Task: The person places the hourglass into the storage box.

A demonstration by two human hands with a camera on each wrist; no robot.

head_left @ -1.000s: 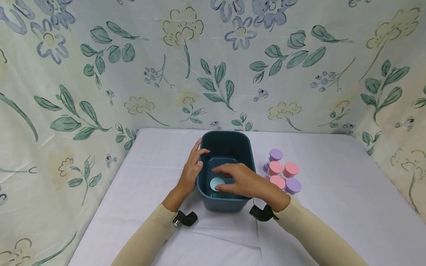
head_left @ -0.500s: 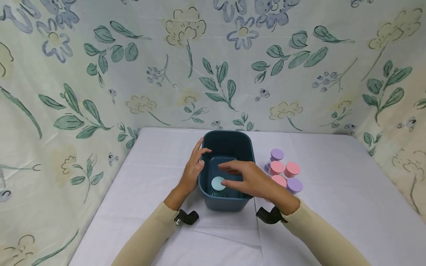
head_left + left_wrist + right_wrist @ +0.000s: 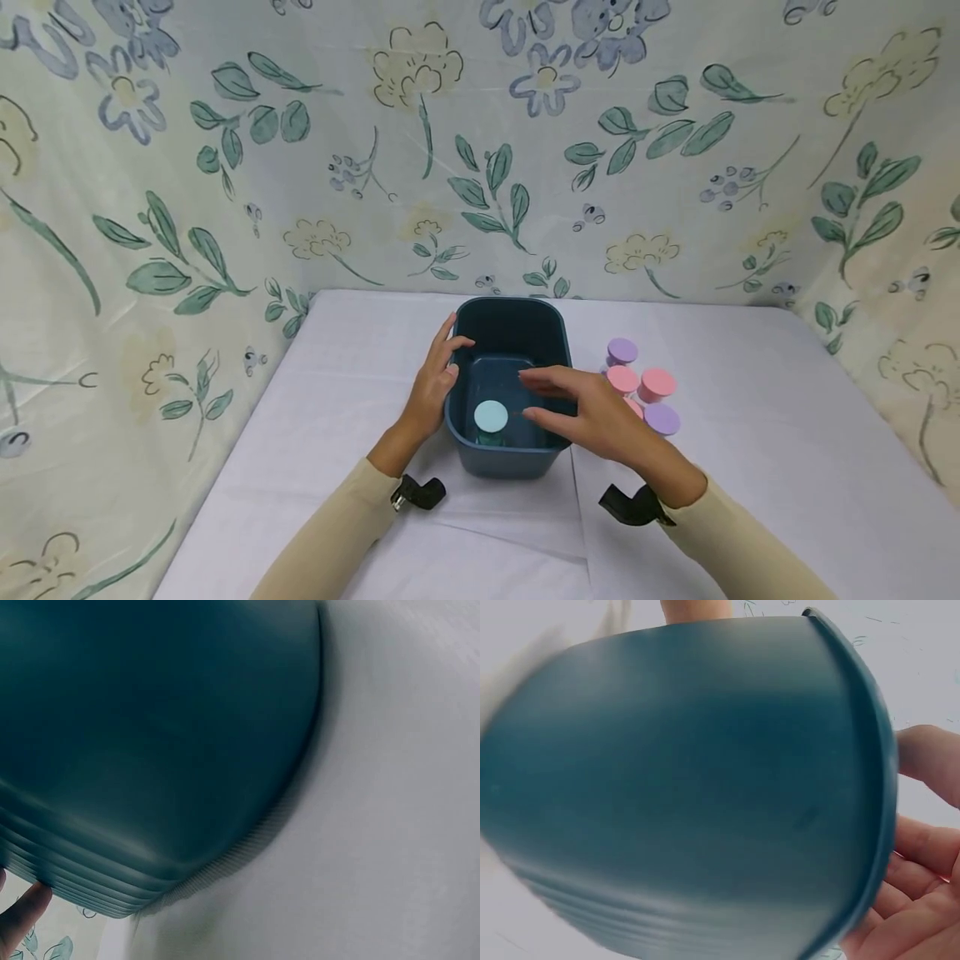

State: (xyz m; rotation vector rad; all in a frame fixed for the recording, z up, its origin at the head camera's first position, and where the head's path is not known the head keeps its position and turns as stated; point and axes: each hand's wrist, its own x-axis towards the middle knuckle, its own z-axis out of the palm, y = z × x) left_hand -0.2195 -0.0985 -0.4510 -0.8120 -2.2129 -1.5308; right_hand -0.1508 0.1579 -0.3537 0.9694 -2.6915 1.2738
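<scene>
A dark blue rectangular bin (image 3: 501, 461) stands upright on the white cloth. My left hand (image 3: 432, 385) holds its left side, with the thumb and a finger over the rim and other fingers along the outside. Inside, near the front left, sits a small jar with a pale blue lid (image 3: 491, 416) and a see-through greenish body. My right hand (image 3: 592, 408) is over the bin's right rim, thumb and fingers apart with nothing between them. Both wrist views are mostly filled by the bin's outer wall (image 3: 150, 735); the right palm (image 3: 919, 915) shows beyond the rim.
Right of the bin stand several small jars with pink lids (image 3: 657, 382) and purple lids (image 3: 662, 418), some partly hidden behind the right hand. A flowered curtain (image 3: 480, 150) closes off the back and sides of the white-covered table (image 3: 360, 350).
My right hand has let go of the jar with the pale blue lid and drawn back right and up. The jar stays in the bin. My left hand keeps its place.
</scene>
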